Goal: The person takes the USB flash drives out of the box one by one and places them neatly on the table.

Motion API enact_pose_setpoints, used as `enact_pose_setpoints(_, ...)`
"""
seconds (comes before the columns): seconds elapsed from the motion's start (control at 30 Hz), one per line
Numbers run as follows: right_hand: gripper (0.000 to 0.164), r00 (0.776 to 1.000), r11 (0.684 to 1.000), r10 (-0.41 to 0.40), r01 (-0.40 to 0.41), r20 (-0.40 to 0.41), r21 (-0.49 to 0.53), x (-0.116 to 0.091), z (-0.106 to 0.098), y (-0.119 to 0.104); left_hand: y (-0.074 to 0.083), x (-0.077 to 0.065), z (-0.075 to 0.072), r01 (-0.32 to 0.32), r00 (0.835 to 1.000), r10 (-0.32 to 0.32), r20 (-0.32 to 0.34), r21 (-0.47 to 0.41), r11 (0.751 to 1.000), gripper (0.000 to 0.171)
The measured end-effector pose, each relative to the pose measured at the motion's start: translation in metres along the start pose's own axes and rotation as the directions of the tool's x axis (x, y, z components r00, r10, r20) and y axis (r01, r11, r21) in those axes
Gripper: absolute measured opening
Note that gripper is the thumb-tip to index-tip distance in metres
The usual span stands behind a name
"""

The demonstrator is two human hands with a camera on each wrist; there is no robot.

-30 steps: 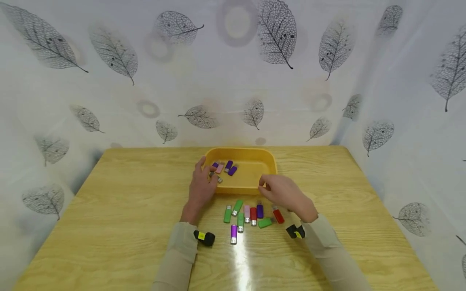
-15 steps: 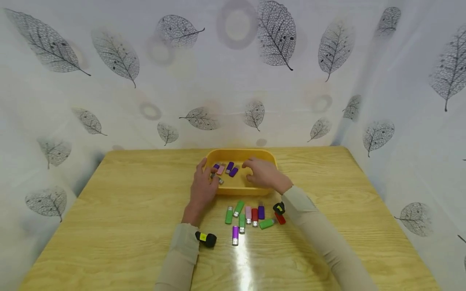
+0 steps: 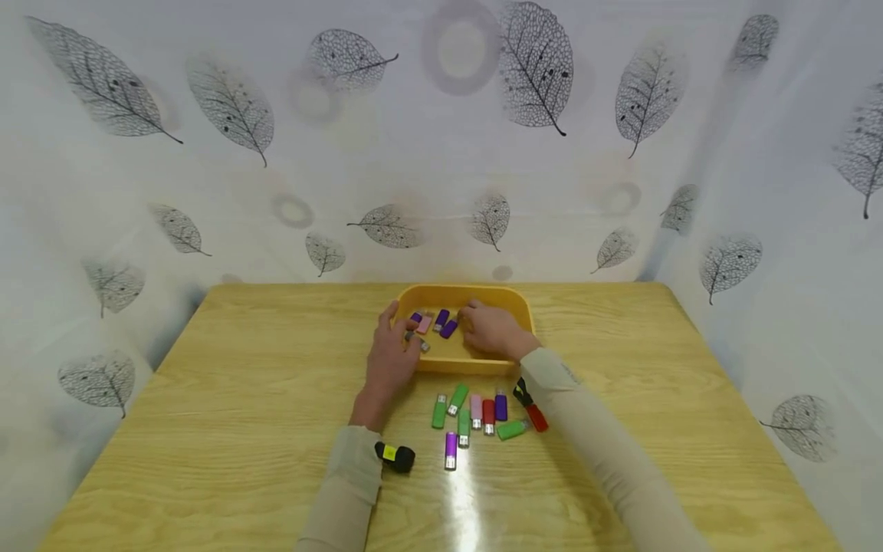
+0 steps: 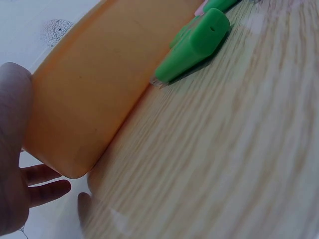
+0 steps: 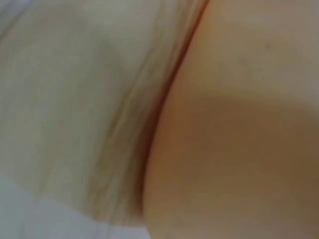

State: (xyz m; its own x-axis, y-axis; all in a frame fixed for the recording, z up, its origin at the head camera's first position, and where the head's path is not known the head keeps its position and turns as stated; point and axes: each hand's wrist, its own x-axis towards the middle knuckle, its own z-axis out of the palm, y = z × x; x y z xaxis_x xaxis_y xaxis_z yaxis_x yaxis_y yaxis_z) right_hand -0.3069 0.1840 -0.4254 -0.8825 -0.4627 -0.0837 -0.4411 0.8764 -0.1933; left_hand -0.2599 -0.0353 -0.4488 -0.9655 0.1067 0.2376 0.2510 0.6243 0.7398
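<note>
My left hand (image 3: pixel 393 356) holds a yellow-orange plastic tray (image 3: pixel 476 367) at its left near corner. In the left wrist view the thumb lies over the tray's wall (image 4: pixel 94 89), with fingers (image 4: pixel 50 194) beyond the corner. My right hand (image 3: pixel 493 330) reaches inside the tray's right half, fingers bent downward; I cannot tell whether they hold anything. Left of them in the tray lie purple USB sticks (image 3: pixel 449 328), a pink USB stick (image 3: pixel 425 324) and a grey one (image 3: pixel 422 345). The right wrist view shows only blurred skin and sleeve.
On the wooden table (image 3: pixel 276 399) before the tray lie several USB sticks: green (image 3: pixel 439 412), pink (image 3: pixel 476 411), red (image 3: pixel 488 416), dark purple (image 3: pixel 501 406), and a bright purple one (image 3: pixel 451 450) nearest me. Another red stick (image 3: pixel 537 418) lies by the right wrist camera. A leaf-patterned curtain (image 3: pixel 441 153) hangs behind.
My right hand has moved from the tray's near right rim into the tray, and its fingers have come down and drawn closer together. The left hand has stayed at the corner.
</note>
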Motion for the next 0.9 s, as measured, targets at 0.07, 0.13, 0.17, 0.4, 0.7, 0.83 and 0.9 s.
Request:
enact_pose_setpoints(0.07, 0.039, 1.000, 1.000, -0.006, 0.006, -0.017, -0.001, 0.0007, 0.0022, 0.0013, 0.0007, -0.0002, -0.0001, -0.002, 1.000, 0.002, -0.002, 0.006, 1.000, 0.025)
enact_pose_setpoints(0.13, 0.043, 1.000, 1.000, -0.015, 0.015, -0.019, -0.005, 0.0010, 0.0034, 0.0018, 0.0011, -0.0001, -0.0003, -0.002, 1.000, 0.002, -0.004, 0.008, 1.000, 0.025)
enact_pose_setpoints(0.17, 0.044, 1.000, 1.000, -0.019, 0.019, -0.015, -0.006, 0.0009, 0.0038, 0.0019, 0.0012, -0.0001, -0.0004, -0.003, 1.000, 0.003, -0.004, 0.011, 1.000, 0.025)
enact_pose_setpoints(0.4, 0.041, 1.000, 1.000, -0.028, 0.028, -0.010, -0.012, -0.0018, 0.0034, 0.0002, -0.0008, 0.0007, 0.0011, 0.001, 1.000, -0.001, 0.003, 0.014, 1.000, 0.026)
enact_pose_setpoints(0.7, 0.037, 0.999, 0.999, -0.024, 0.024, -0.022, 0.029, -0.0026, 0.0010, -0.0025, 0.0009, -0.0006, 0.0000, 0.021, 1.000, -0.021, 0.014, 0.014, 1.000, 0.025)
enact_pose_setpoints(0.83, 0.037, 0.999, 0.999, -0.022, 0.023, -0.032, 0.032, -0.0010, 0.0001, -0.0027, 0.0017, -0.0002, 0.0004, 0.031, 0.999, -0.031, 0.022, 0.017, 0.999, 0.024)
enact_pose_setpoints(0.9, 0.036, 0.999, 0.999, -0.020, 0.021, -0.041, 0.026, -0.0006, -0.0002, -0.0030, 0.0016, 0.0002, 0.0008, 0.032, 0.999, -0.032, 0.023, 0.019, 0.999, 0.024)
